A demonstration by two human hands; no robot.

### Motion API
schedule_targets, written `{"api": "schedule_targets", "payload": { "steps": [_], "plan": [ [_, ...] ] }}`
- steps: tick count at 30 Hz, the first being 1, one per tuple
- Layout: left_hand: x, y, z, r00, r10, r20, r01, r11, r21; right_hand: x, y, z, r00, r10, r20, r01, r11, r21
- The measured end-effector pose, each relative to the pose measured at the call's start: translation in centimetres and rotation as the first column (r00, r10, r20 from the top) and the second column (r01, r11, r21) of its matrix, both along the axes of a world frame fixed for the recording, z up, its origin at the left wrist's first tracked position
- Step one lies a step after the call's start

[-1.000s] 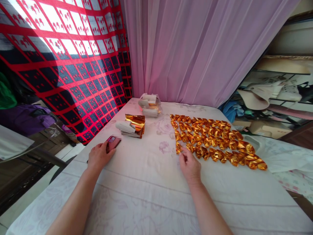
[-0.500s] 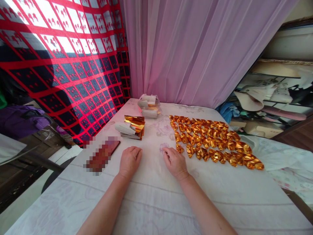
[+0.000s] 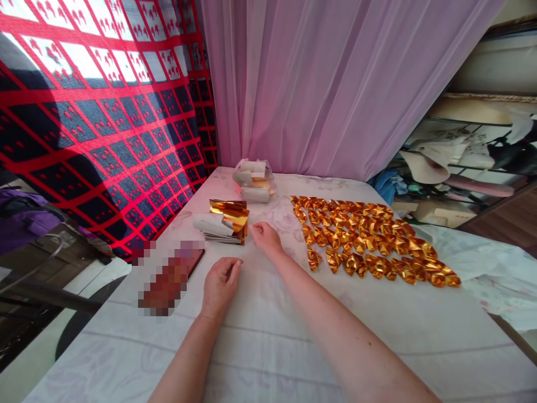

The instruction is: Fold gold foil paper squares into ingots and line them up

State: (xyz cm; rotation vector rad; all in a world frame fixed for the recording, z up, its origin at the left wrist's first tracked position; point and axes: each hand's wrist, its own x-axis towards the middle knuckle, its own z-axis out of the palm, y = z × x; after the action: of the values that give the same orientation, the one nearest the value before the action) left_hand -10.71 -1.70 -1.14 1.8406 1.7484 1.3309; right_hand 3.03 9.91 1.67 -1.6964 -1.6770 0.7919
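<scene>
Stretched out over the white, faintly flower-printed cloth of the table, right hand palm down, fingers loosely curled and holding nothing, fingertips just beside the stack of gold foil sheets without clearly touching it. Stack itself: thin square sheets, mirror-bright gold on one face, dull white on the other, top ones curled and fanned so both sides show. Resting flat on the cloth nearer the body, left hand, fingers relaxed together, empty, between the stack and a dark red flat thing at the left, blurred out. Right of the arm, spread in slanting rows, folded gold ingots, small, creased, boat-like, glinting orange. Behind the stack, toward the far edge, a crinkled clear plastic bag holding more paper bundles, white with a gold band. Beyond the table, a sheer mauve curtain hanging in soft folds; to the left, a red and dark grid-patterned fabric.
</scene>
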Motion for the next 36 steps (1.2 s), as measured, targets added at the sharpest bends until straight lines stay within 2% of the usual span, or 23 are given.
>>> {"api": "schedule_targets", "payload": {
  "steps": [4,9,20,24,29,36],
  "plan": [
    [0.0,0.0,0.1,0.999,-0.008,0.043,0.008,1.000,-0.004,-1.6,1.8,0.5,0.998,-0.052,-0.030,0.050,0.997,-0.062],
    [0.0,0.0,0.0,0.997,0.002,0.079,-0.001,1.000,-0.012,-2.3,2.7,1.0,0.996,-0.077,-0.034,0.074,0.994,-0.081],
    [0.1,0.1,0.1,0.993,0.005,0.114,-0.002,1.000,-0.030,-2.3,4.2,-0.5,0.989,-0.021,-0.149,-0.001,0.990,-0.144],
    [0.0,0.1,0.1,0.993,0.006,0.122,-0.002,0.999,-0.038,-2.3,4.3,-0.4,0.980,-0.004,-0.201,-0.032,0.983,-0.179],
    [-0.1,0.1,0.1,0.992,0.009,0.124,-0.003,0.999,-0.045,-1.5,3.8,0.5,0.967,-0.040,-0.252,-0.004,0.985,-0.170],
    [-0.2,0.2,0.1,0.992,0.011,0.129,-0.006,0.999,-0.041,1.6,2.0,1.5,0.918,-0.144,-0.369,0.084,0.981,-0.174]
  ]
}}
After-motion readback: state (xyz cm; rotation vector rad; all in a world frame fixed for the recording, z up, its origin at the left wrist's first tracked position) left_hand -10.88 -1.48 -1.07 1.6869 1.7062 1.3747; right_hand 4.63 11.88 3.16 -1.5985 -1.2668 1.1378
